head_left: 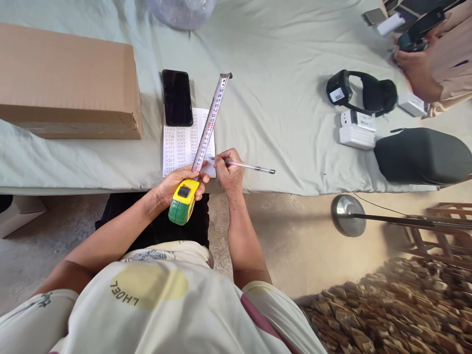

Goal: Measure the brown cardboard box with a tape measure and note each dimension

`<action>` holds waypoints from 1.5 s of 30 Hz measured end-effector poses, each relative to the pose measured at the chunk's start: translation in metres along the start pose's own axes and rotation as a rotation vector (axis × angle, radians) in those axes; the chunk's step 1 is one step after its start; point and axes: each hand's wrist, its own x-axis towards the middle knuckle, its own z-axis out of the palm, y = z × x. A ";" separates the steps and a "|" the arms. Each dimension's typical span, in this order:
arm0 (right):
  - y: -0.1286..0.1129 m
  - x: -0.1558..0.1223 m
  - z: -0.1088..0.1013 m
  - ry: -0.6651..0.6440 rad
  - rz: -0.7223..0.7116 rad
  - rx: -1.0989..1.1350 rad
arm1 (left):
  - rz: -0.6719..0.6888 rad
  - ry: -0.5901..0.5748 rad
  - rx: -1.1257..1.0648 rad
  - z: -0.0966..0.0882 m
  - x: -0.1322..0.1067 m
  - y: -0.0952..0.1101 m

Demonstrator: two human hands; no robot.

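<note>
My left hand (176,183) grips a yellow and green tape measure (183,199) at the table's near edge. Its metal blade (209,123) sticks out up and to the right, ending in a hook above the cloth. In my right hand (229,169) is a pen (254,167), its tip pointing left toward the paper. The white paper (177,160) carries columns of handwritten figures, and the blade and my left fingers cover part of it. A black smartphone (177,97) rests over the paper's upper left part, screen up and dark.
A cardboard box (70,81) stands at left on the cloth-covered table (280,98). To the right lie a black headset (368,93), small white boxes (357,136) and a dark case (424,155). Another person's hand (416,66) holds a black device. A round metal base (348,215) stands on the floor.
</note>
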 end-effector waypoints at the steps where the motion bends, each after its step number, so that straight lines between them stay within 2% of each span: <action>1: 0.000 0.000 0.000 0.001 0.001 0.004 | 0.000 -0.001 0.001 0.000 0.000 0.000; 20: 0.005 0.001 0.004 -0.007 0.010 -0.016 | 0.007 0.010 0.023 0.000 0.000 0.000; 28: 0.002 0.000 0.002 0.037 -0.012 -0.005 | -0.003 -0.001 0.012 0.000 -0.001 0.000; 38: 0.004 0.000 0.003 0.006 0.000 -0.011 | -0.005 -0.008 0.016 0.000 -0.001 0.000; 45: 0.002 0.000 0.002 0.048 -0.016 -0.009 | -0.009 -0.008 0.022 0.000 0.000 0.001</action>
